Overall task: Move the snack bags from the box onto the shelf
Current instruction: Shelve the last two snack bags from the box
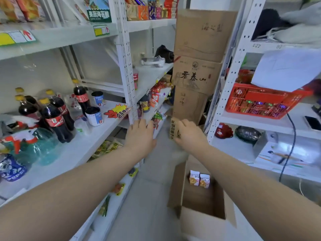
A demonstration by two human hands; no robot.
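An open cardboard box (205, 221) stands on the floor at the lower right. Two small white and orange snack bags (199, 179) stand upright inside it against the far wall. Both my arms reach forward above the aisle. My right hand (190, 134) grips a flat brown pack with dark printed characters (174, 130), held upright in front of the stacked cartons. My left hand (141, 134) is beside it, fingers straight and holding nothing, close to the white upright post of the left shelf (129, 94). That shelf's lower boards carry several snack bags (157, 94).
Tall stacked cartons (198, 66) close off the aisle's far end. Cola bottles (55, 117) and cups (94, 116) stand on the left shelf. The right rack holds a red basket (260, 103), a phone (312, 122) and cables. Snack packs (107, 146) lie on the lowest left boards.
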